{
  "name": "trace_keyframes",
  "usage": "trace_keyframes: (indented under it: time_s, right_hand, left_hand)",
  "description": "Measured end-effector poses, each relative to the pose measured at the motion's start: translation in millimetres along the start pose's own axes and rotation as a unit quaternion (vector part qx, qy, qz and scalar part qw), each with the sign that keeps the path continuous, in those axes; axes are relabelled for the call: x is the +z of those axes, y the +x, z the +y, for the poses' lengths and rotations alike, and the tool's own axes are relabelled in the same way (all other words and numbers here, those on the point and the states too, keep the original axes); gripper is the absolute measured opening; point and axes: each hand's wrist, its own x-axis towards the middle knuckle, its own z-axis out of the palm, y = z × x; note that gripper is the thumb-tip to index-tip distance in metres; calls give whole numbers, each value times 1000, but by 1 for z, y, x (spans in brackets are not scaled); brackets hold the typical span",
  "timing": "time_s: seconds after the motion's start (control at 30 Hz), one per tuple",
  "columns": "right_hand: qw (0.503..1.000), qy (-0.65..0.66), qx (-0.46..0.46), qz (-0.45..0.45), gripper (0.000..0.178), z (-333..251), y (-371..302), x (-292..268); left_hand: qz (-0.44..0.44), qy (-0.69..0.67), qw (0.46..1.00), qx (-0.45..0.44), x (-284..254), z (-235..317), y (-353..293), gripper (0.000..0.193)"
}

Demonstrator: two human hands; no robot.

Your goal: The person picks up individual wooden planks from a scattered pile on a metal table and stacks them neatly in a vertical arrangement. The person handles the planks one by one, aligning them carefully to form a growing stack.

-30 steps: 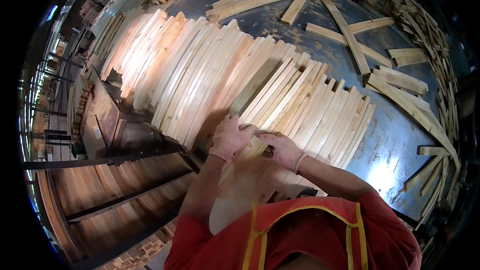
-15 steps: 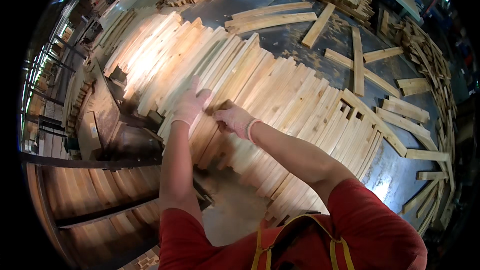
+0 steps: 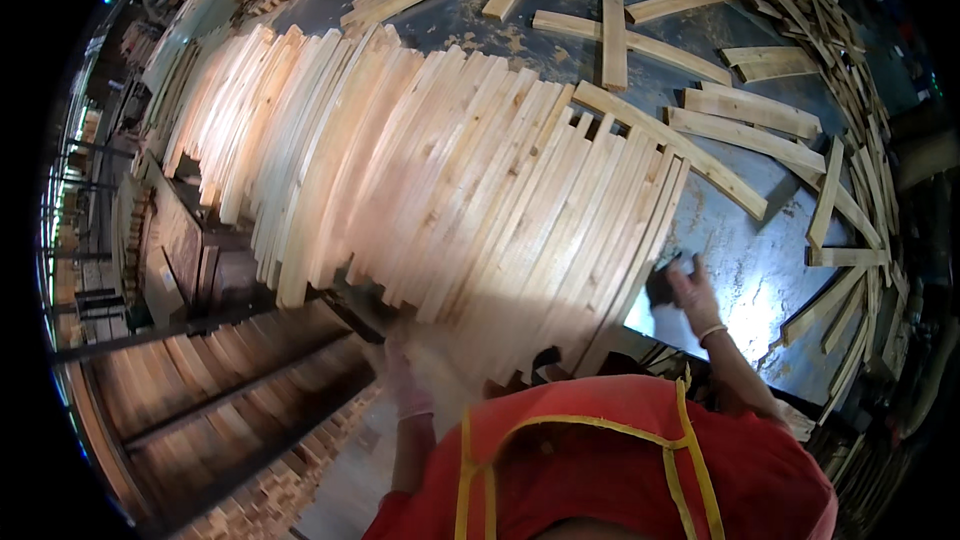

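A wide row of pale wooden strips [image 3: 450, 170] lies side by side across the table in front of me. My right hand [image 3: 693, 292], in a light glove, is at the metal tabletop [image 3: 720, 230] just past the row's right end. A dark shape [image 3: 661, 282] sits against its fingers; I cannot tell whether it is a held object or a shadow. My left hand [image 3: 405, 372], gloved and blurred, is low beside the near edge of the strips, and its fingers do not show clearly.
Loose boards [image 3: 752, 108] are scattered over the far and right parts of the tabletop, with sawdust among them. A heap of thin offcuts [image 3: 800, 0] edges the far right. At lower left, a dark-framed rack [image 3: 240, 420] holds more wood.
Both hands have left the middle of the strips. My right hand has moved right to the bare metal; my left has drawn back toward me. The view has shifted right.
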Motion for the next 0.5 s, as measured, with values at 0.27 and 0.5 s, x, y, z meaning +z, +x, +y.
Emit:
trace_keyframes:
  time_s: [0.27,0.5]
  right_hand:
    - [986,-26,-105,-127,106,-30,-17,48]
    - [973,55,-128,-185,73,-2,14,-14]
  left_hand:
    - [1,-71,978,-197,53,-20,-99,33]
    - [-356,191,914,36,58,-40,-109,60]
